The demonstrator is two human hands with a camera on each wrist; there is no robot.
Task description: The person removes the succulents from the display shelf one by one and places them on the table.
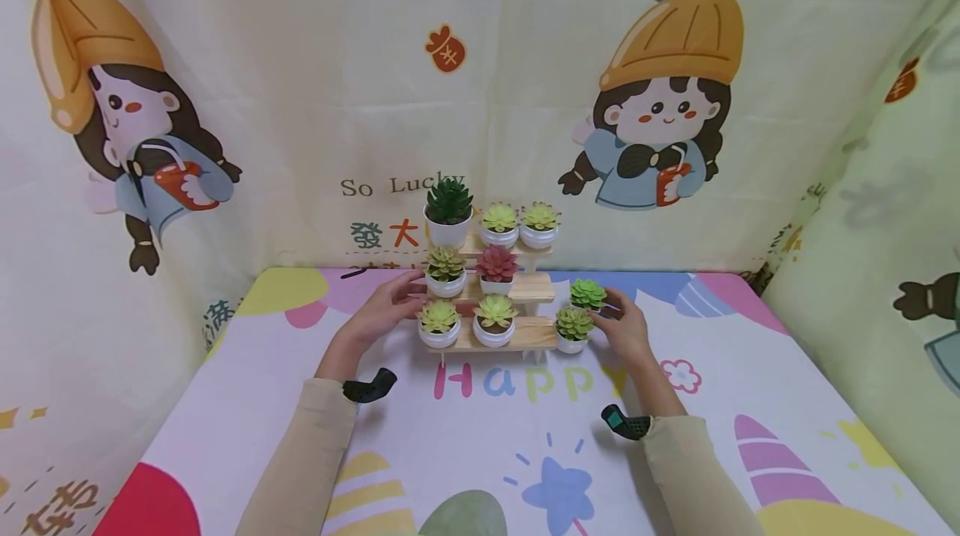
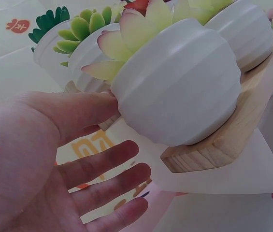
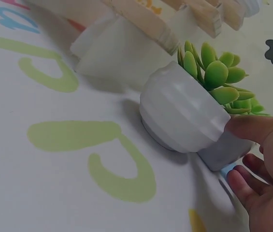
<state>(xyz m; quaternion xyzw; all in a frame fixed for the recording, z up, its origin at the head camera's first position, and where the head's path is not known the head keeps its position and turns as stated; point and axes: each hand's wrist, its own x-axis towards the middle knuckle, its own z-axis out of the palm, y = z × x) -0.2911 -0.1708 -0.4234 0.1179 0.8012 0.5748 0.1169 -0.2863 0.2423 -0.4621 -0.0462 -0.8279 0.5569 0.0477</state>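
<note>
A three-tiered wooden stand holds several potted succulents. At its left end is my left hand, fingers spread; in the left wrist view the thumb reaches the ribbed white pot at the bottom tier's left end, and contact is unclear. Two green succulents in white pots, a front one and a rear one, stand on the table right of the stand. Beside them my right hand has its thumb at the front pot; its loosely bent fingers lie near the rear pot.
On the top tier are a dark green succulent and two pale green ones. A red succulent sits on the middle tier. The printed tablecloth runs back to a patterned fabric backdrop. Both wrists wear black bands.
</note>
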